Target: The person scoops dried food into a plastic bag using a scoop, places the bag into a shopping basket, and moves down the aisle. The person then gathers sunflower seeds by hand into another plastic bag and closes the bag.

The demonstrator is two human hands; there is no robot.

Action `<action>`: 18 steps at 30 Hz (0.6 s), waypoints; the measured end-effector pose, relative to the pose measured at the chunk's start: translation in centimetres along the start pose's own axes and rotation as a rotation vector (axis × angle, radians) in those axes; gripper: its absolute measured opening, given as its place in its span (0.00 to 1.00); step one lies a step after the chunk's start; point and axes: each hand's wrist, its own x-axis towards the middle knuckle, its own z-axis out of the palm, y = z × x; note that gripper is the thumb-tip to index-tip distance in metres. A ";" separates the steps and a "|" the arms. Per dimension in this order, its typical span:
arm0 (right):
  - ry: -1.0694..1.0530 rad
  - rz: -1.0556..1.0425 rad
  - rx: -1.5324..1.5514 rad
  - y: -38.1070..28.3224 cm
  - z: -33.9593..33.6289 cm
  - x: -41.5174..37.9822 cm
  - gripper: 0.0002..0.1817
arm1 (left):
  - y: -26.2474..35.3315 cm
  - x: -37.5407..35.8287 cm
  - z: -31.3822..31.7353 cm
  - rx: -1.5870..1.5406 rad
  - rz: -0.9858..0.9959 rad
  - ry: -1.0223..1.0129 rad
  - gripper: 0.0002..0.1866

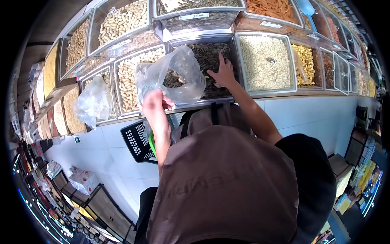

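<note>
My left hand [154, 101] is closed on the near edge of a clear plastic bag [191, 79], whose mouth gapes and shows dark striped seeds inside. The bag lies across the peanut bin [127, 77] and the left part of a bin of dark seeds [209, 55]. Over the right side of that seed bin, my right hand [224, 74] has its fingers spread and touches the seeds. Nothing is seen gripped between its fingers.
A bin of pale seeds [266, 65] stands right of the dark seeds, with yellow pieces [304, 61] beyond. Another plastic bag [94, 101] lies at the left. A black basket [138, 140] is below the counter edge. A blue scoop [307, 12] rests at the upper right.
</note>
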 end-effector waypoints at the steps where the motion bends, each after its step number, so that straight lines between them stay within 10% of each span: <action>1: 0.038 -0.056 -0.004 0.2 0.5 0.7 0.56 | -0.2 -0.4 0.3 0.011 0.021 0.008 0.09; 10: -0.431 -0.275 -0.039 0.7 1.5 6.2 0.41 | -1.4 -3.1 3.1 -0.051 0.071 0.298 0.09; 12: -0.716 -0.064 0.363 1.2 1.1 7.3 0.33 | -1.8 -3.3 3.5 -0.072 0.080 0.268 0.10; 18: -0.461 0.428 0.825 1.0 -0.5 3.9 0.13 | -1.2 -2.1 5.4 -0.024 0.045 0.186 0.09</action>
